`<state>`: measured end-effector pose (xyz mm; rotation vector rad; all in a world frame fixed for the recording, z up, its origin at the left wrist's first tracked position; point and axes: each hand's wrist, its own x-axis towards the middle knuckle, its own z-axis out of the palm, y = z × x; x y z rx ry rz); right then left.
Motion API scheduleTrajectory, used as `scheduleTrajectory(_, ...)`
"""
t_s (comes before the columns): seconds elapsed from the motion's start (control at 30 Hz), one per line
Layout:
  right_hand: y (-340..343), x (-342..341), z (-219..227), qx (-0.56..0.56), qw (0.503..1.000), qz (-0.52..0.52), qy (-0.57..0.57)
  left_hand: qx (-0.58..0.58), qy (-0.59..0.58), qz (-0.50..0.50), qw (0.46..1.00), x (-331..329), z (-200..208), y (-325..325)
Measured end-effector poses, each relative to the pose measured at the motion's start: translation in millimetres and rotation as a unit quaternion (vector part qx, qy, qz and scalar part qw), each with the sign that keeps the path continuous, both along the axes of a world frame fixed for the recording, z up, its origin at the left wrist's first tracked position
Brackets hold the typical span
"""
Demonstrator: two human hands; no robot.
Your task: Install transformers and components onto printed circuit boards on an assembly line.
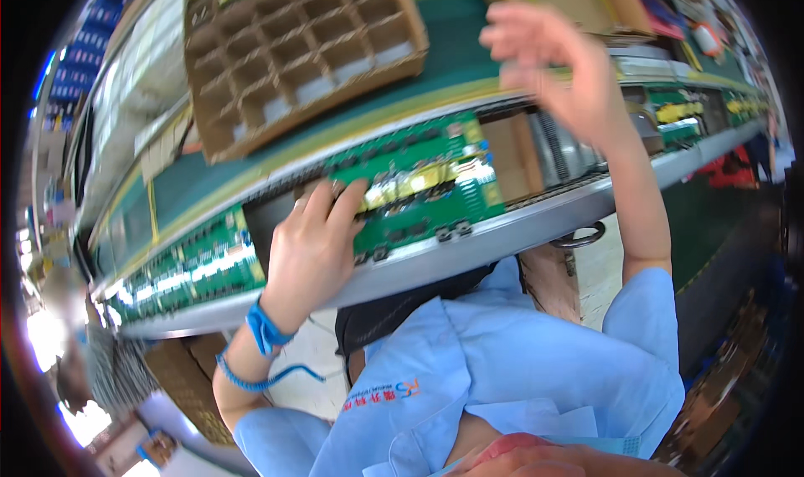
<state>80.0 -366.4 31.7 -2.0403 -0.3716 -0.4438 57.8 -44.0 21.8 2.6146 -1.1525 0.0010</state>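
Note:
My left hand [311, 244] rests over the left end of a green circuit board [402, 213], its fingers bent and the tips close together. Whatever lies under those fingertips is hidden. A row of yellow parts [410, 185] runs along the middle of this board, which sits in a metal rail [402, 262]. My right hand [557, 62] is raised beyond the rail, near a cardboard box [586, 8]. Motion smears it, but its fingers are stretched out and I see nothing in it. A blue wrist strap [266, 328] with a coiled cord circles my left wrist.
A divided cardboard tray [306, 67] stands on the green bench [452, 29] at the far left, a few yellow parts in its far cells. More boards sit along the rail, one to the left [197, 259] and others [674, 113] to the right. Another person [117, 364] is at far left.

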Motion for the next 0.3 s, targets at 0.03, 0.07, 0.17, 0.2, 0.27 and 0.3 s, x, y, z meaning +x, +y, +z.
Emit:
scheduleTrajectory(0.03, -26, 21, 5, -0.044, 0.997, -0.061, 0.011, -0.006, 0.0, -0.006, 1.0, -1, 1, -1)
scheduleTrajectory(0.07, -60, 43, 10, -0.086, 0.988, -0.128, 0.025, -0.016, 0.003, -0.019, 1.0, 1, 1, -5)
scheduleTrajectory(0.17, -150, 102, 1, -0.303, 0.917, -0.22, 0.139, -0.031, 0.002, -0.046, 0.998, 4, 5, -29)
scheduleTrajectory(0.2, -137, 112, 17, -0.408, 0.841, -0.238, 0.266, -0.045, 0.013, -0.049, 0.998, 4, 3, -35)
scheduleTrajectory(0.27, -113, 116, 28, -0.425, 0.805, -0.177, 0.374, -0.065, 0.016, -0.053, 0.996, 7, -2, -51)
scheduleTrajectory(0.3, -127, 108, 40, -0.421, 0.804, -0.199, 0.371, -0.079, 0.012, -0.069, 0.994, 8, -4, -55)
